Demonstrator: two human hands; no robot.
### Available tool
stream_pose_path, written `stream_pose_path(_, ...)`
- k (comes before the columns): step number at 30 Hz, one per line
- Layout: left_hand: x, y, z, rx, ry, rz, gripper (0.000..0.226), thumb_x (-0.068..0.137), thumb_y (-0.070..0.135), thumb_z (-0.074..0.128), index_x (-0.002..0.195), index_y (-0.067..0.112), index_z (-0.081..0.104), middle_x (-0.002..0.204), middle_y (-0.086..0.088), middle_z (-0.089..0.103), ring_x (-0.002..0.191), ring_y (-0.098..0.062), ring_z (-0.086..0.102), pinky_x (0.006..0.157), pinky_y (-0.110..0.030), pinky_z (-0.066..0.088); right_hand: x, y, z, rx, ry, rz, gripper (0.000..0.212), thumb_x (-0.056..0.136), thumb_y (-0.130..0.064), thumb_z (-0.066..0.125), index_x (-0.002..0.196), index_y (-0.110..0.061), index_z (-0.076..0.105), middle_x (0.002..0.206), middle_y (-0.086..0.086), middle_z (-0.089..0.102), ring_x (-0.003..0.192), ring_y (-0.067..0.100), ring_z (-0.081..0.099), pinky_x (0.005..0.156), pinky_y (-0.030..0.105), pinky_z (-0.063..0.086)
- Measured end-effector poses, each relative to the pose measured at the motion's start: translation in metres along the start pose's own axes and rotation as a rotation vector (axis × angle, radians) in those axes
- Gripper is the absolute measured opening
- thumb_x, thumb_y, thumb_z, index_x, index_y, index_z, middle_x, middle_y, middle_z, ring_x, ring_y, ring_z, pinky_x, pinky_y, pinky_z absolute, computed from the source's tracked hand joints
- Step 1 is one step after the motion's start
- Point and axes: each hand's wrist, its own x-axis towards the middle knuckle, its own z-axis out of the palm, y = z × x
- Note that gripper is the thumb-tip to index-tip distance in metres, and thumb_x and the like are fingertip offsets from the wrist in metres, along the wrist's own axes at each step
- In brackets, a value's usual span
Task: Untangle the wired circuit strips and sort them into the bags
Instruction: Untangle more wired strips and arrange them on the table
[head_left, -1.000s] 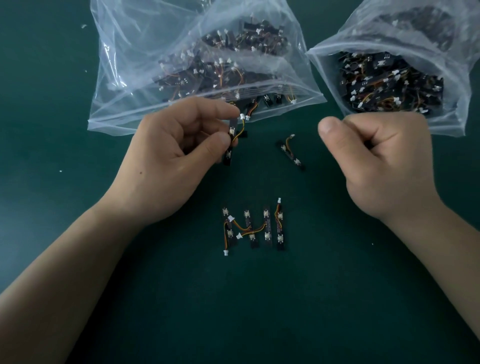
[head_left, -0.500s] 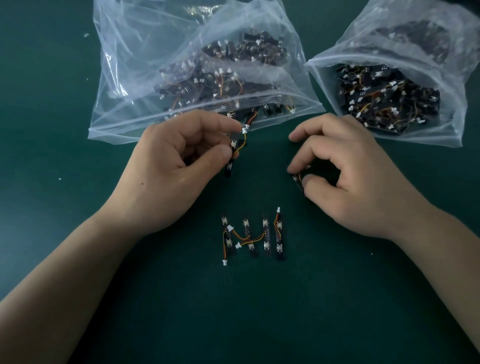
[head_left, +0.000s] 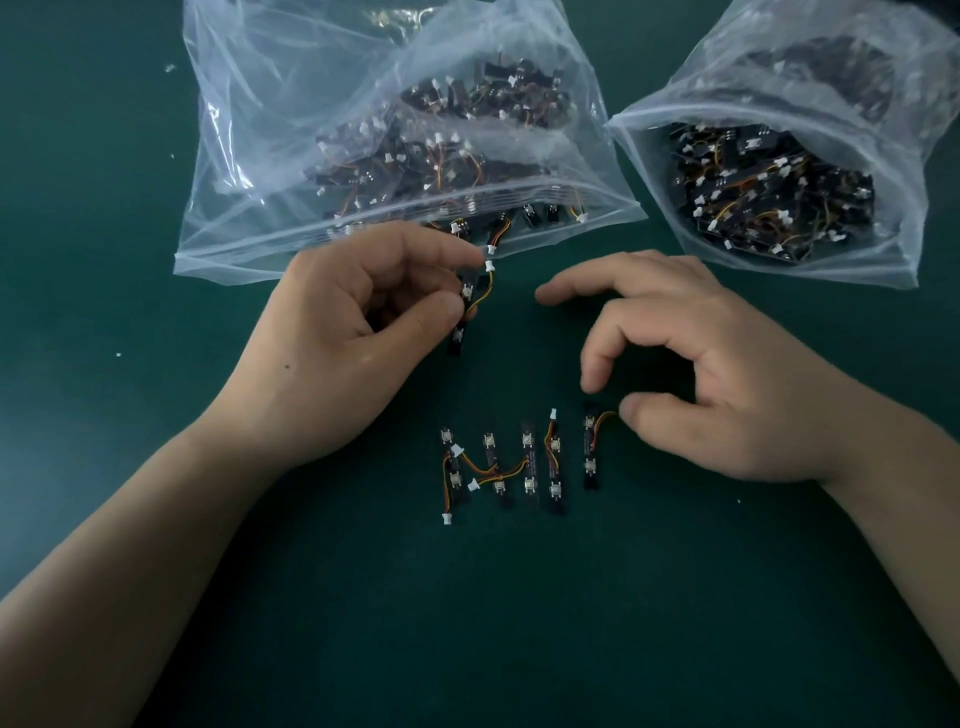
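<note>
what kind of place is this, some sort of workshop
Most likely an electronics sorting or assembly bench, though only the tabletop shows. A left bag and a right bag, both clear plastic, are stuffed with wired circuit strips, and a row of strips lies lined up on the dark green mat.

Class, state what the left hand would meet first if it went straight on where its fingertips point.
Likely the right hand, at its outstretched forefinger; their relative heights are unclear.
</note>
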Motion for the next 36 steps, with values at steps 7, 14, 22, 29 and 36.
stream_pose_path(7,-0.0021,0.0011,-0.0019,-0.040,-0.015,-0.010,0.012,0.092,0.017,0.068,0.095,0.029,0.069,0.095,-0.001,0.077,0.083,-0.028,0.068,0.078,-0.045,0.056,0.0016,-0.0001,0.0024,-0.104,-0.062,-0.015,0.022,0.072,-0.022,0.069,0.090,-0.035,0.068,0.150,-0.015,0.047,0.147,0.008,0.033,0.119,0.040,0.021)
stream_pose_path(14,-0.0062,0.0026,0.0027,0.309,0.081,0.283,0.012,0.075,-0.002,0.067,0.076,0.010,0.068,0.096,0.002,0.070,0.093,-0.015,0.067,0.082,-0.027,0.049,0.0007,0.0028,0.0009,-0.030,-0.028,-0.023,0.020,0.077,-0.025,0.070,0.095,-0.032,0.070,0.148,-0.017,0.051,0.144,0.013,0.040,0.118,0.048,0.025)
stream_pose_path(22,-0.0096,0.0044,0.0022,0.237,0.047,0.153,0.014,0.084,0.011,0.071,0.091,0.024,0.070,0.090,0.009,0.075,0.089,-0.016,0.069,0.081,-0.034,0.054,-0.0001,0.0063,0.0014,-0.008,0.008,-0.023,0.021,0.080,-0.026,0.071,0.100,-0.031,0.071,0.144,-0.018,0.055,0.141,0.010,0.044,0.117,0.047,0.027)
stream_pose_path(29,-0.0057,0.0024,0.0003,0.127,0.065,0.089,0.024,0.094,0.016,0.069,0.114,0.031,0.069,0.090,0.006,0.072,0.081,-0.030,0.071,0.074,-0.045,0.054,0.0006,0.0075,0.0030,-0.022,0.023,-0.023,0.023,0.082,-0.026,0.071,0.104,-0.032,0.071,0.143,-0.018,0.056,0.139,0.010,0.045,0.115,0.045,0.029)
stream_pose_path(36,-0.0058,-0.0010,0.0059,0.473,0.076,0.188,0.021,0.091,0.014,0.072,0.110,0.020,0.078,0.105,0.012,0.067,0.102,-0.010,0.063,0.092,-0.019,0.046,0.0006,0.0077,0.0030,-0.034,0.026,-0.016,0.022,0.083,-0.027,0.071,0.105,-0.032,0.072,0.143,-0.019,0.056,0.139,0.008,0.044,0.116,0.041,0.027)
